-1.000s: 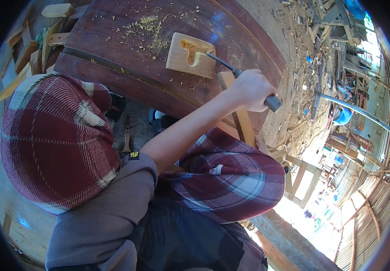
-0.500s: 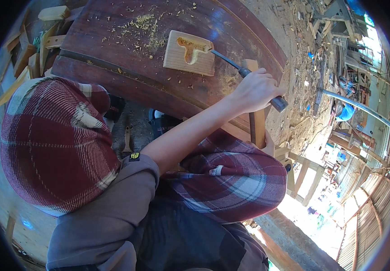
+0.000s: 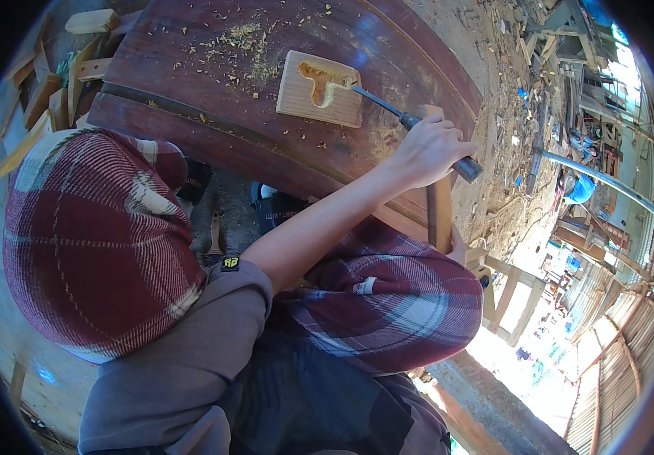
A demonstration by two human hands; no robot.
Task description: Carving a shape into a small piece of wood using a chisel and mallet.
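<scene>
My left hand (image 3: 434,152) is wrapped round the dark handle of a chisel (image 3: 378,101), its arm reaching across to the right. The chisel's blade slants down to the left, its tip at the right end of a T-shaped recess in a pale wooden block (image 3: 289,97). The block lies flat on a dark red-brown wooden surface (image 3: 167,64). Just behind the chisel handle stands a wooden bar (image 3: 439,212), partly covered by my left hand. My right hand (image 3: 458,246) grips the bar's lower end; most of its fingers are hidden.
Wood shavings (image 3: 239,42) are scattered on the surface left of the block. Wood offcuts (image 3: 58,98) are piled at the far left. A brush (image 3: 214,235) lies on the ground between my plaid-covered knees. A long pipe (image 3: 603,178) and more timber are off to the right.
The wooden bar has shifted slightly right and turned a little in my right hand. The chisel tip stays at the recess's right end, with my left hand still round the handle.
</scene>
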